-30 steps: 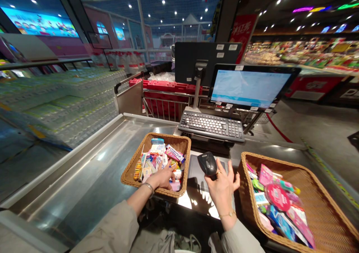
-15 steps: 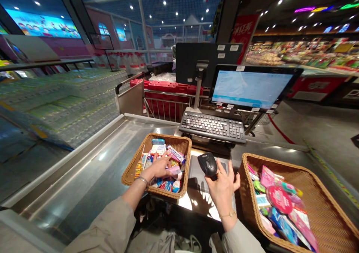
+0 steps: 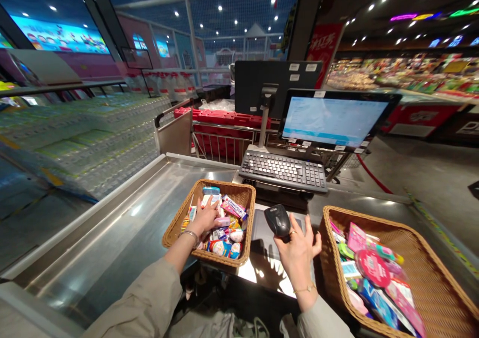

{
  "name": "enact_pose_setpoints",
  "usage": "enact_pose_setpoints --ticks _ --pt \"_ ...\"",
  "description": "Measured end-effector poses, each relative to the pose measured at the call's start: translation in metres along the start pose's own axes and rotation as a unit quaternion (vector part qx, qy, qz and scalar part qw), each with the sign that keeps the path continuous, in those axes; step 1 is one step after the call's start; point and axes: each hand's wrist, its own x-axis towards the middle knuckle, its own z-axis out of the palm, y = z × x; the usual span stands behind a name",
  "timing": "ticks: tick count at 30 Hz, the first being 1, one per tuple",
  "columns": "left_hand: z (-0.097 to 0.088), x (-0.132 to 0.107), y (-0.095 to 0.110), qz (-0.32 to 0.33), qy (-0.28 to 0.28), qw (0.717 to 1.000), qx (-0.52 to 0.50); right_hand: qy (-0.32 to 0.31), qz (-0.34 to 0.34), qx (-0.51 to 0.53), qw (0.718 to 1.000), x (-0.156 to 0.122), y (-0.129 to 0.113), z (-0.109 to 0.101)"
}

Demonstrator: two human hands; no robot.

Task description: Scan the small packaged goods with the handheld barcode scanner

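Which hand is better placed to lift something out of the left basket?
Probably the left hand: it is inside the left basket, spread over small packages. The right hand is outside it, holding a black handheld device, so seems less free.

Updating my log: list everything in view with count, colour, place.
counter: 1, silver, left and centre
smaller basket: 1, brown, on counter
larger basket: 1, brown, right
packets: many, mixed colours, in both baskets
handheld device: 1, black, centre
keyboard: 1, black, behind device
monitors: 2, black, behind keyboard
crates: count unclear, red, behind counter
bottle packs: many, greenish, left
sleeves: 2, beige-grey, bottom
left hand: 1, bare, in smaller basket
right hand: 1, bare, holding device
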Motion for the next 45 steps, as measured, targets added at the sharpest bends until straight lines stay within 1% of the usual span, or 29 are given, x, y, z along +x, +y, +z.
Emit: enact_pose_setpoints --ticks 6,11,17,20,23,27,33,38,45 --pt "0.013 -0.005 -0.003 0.012 0.068 0.997 0.014 0.007 0.003 -0.003 1.000 -0.001 0.002 0.000" --pt "0.016 -0.008 -0.003 0.031 0.075 0.996 0.035 0.006 0.001 -0.005 1.000 -0.001 -0.002 -0.003" --pt "0.016 -0.009 0.000 0.033 0.094 0.994 0.052 0.001 -0.001 0.001 1.000 -0.002 -0.004 -0.004" --pt "0.016 -0.009 0.002 0.041 0.110 0.991 0.057 0.005 -0.004 0.000 1.000 -0.002 -0.003 -0.005" --pt "0.015 -0.009 0.004 0.047 0.141 0.987 0.064 0.010 -0.008 -0.002 1.000 -0.002 -0.003 -0.006" --pt "0.007 -0.010 0.010 0.052 0.190 0.978 0.066 0.014 -0.012 -0.008 1.000 -0.002 -0.003 -0.007" --pt "-0.016 -0.010 0.030 0.051 0.260 0.963 0.046 0.008 -0.014 -0.016 1.000 -0.001 -0.006 -0.007" --pt "-0.032 -0.008 0.047 0.061 0.294 0.953 0.032 0.004 -0.017 -0.014 1.000 0.000 -0.009 -0.008" --pt "-0.041 -0.002 0.066 0.081 0.322 0.943 0.031 0.009 -0.027 -0.013 1.000 0.000 -0.009 -0.006"
